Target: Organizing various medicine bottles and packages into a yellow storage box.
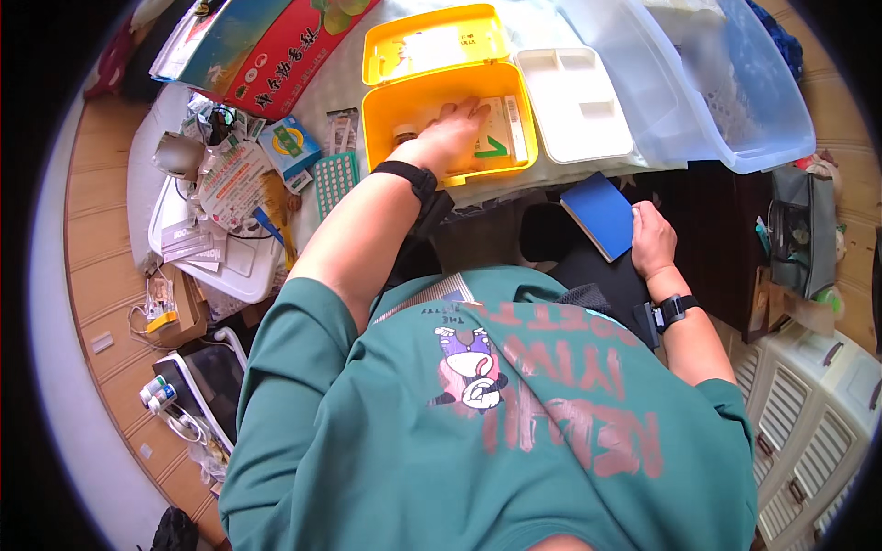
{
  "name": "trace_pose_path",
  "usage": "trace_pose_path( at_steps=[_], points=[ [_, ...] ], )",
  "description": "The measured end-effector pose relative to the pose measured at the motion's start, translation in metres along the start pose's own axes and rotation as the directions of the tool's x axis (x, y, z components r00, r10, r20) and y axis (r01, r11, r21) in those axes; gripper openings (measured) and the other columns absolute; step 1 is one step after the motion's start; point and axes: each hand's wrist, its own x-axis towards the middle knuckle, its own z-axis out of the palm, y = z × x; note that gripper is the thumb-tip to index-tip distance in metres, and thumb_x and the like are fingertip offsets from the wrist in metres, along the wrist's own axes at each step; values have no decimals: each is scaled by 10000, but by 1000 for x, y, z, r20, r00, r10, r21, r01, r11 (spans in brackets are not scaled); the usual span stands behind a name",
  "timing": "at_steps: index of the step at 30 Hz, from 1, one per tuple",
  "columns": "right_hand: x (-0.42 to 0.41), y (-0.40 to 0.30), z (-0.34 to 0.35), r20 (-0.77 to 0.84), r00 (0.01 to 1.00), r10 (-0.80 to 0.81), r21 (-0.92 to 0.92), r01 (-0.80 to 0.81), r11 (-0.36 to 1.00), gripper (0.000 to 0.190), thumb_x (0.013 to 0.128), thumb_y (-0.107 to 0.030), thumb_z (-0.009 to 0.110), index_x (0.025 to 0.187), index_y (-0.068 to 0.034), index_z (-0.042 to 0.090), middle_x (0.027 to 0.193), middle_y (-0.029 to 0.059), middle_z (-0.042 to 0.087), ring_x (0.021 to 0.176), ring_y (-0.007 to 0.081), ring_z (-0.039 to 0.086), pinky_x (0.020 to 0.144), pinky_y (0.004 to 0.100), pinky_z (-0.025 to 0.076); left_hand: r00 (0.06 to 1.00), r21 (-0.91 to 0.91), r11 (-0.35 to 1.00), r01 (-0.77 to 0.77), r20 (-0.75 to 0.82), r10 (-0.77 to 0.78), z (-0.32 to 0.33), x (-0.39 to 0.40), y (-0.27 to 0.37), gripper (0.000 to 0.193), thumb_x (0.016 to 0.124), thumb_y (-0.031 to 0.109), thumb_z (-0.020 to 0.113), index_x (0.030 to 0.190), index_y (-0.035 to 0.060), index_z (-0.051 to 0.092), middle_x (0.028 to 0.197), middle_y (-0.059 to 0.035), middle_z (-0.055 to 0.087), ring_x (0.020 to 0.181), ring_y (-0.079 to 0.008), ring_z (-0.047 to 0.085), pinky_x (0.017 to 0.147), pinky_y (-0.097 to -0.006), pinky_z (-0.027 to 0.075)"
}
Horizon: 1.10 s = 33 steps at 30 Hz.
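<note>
An open yellow plastic box (448, 180) stands on the table with its lid tipped back. My left hand (456, 134) reaches into it, palm down, over a white carton with a green mark (493, 134); whether the fingers grip anything cannot be told. Beside the carton is a narrow white box (515, 131), and a small dark bottle (405, 133) with a pale cap lies left of my wrist. My right hand (653, 237) holds a blue-covered book (601, 215) by its right edge, above my lap. A white divided tray (575, 141) lies right of the yellow box.
A large translucent plastic bin (758, 155) is at the table's right. Left lie a green blister pack (335, 184), a blue carton (289, 148), a white lid (255, 279) with papers, and a red fruit carton (289, 62). A white louvred cabinet (806, 406) stands lower right.
</note>
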Motion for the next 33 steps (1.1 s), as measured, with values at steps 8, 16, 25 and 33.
trace_pose_path(
  at_steps=[8, 16, 25, 33],
  points=[
    [1, -5, -1, -3, 999, 32, 21, -32, 999, 136, 961, -212, 497, 953, -104, 578, 897, 147, 671, 830, 389, 633, 713, 491, 491, 980, 50, 987, 153, 121, -158, -17, 6, 16, 959, 673, 455, 802, 1425, 44, 371, 1432, -212, 360, 1320, -368, 377, 1085, -402, 373],
    [2, -3, 1, 17, 998, 57, 14, -57, 998, 146, 969, -226, 495, 964, -109, 581, 908, 143, 673, 835, 385, 634, 717, 485, 493, 957, -127, 950, 286, 80, -277, -23, 3, 17, 806, 664, 329, 837, 1301, -6, 474, 1260, -228, 528, 1181, -350, 524, 1006, -385, 440],
    [3, 0, 3, -1, 999, 37, -3, -37, 999, 177, 979, -248, 471, 968, -108, 578, 909, 145, 673, 840, 390, 633, 715, 485, 494, 926, -836, 476, 273, 94, -365, -60, -22, -6, 234, 846, 146, 727, 1004, -5, 645, 879, -78, 676, 774, -161, 662, 692, -289, 544],
    [5, -6, 6, -1, 999, 53, -12, -53, 999, 180, 978, -259, 474, 963, -110, 573, 927, 158, 674, 856, 406, 630, 725, 497, 495, 892, -900, 420, 120, -88, -444, -84, -67, -22, 171, 916, 157, 665, 1055, 57, 672, 943, -71, 694, 826, -137, 681, 688, -279, 573]
  ],
)
